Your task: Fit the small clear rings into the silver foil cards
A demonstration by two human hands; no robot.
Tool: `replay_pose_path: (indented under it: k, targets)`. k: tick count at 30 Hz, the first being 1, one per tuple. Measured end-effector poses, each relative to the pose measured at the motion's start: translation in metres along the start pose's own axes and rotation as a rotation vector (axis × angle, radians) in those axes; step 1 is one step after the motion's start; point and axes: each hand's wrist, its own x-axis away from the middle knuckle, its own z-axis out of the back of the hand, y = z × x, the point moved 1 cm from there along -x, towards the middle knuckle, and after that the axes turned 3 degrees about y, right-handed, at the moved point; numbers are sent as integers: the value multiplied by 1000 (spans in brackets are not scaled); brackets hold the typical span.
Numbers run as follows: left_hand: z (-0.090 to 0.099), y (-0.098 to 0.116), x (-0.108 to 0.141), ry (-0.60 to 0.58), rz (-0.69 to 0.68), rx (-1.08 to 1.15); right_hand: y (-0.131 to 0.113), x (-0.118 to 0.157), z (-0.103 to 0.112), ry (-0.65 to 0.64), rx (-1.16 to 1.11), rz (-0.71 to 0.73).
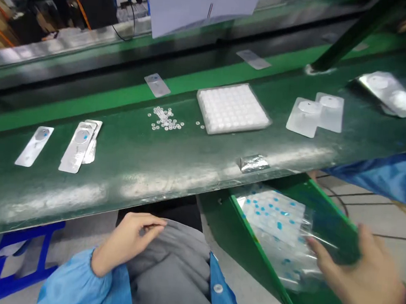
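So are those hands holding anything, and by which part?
Nothing seems held. The left hand is loosely curled with nothing visible in it; the blurred right hand is spread over the drawer, near the plastic bags, touch unclear.

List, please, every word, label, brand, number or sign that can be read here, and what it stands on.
None can be read.
Silvery cards: faint marks, too small to read.
White sheet: two short dark strokes, no legible word.
Clear bags in the green drawer: blue spots, no legible text.
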Motion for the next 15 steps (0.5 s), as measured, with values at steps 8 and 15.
replay_pose_path:
  k: [8, 15]
  targets:
    - [-60, -77, -30, -56, 39, -176, -47, 20, -5, -7, -66, -123]
    - [-80, -23, -32, -141, -266, -8, -84, 18, -25, -36, -178, -193]
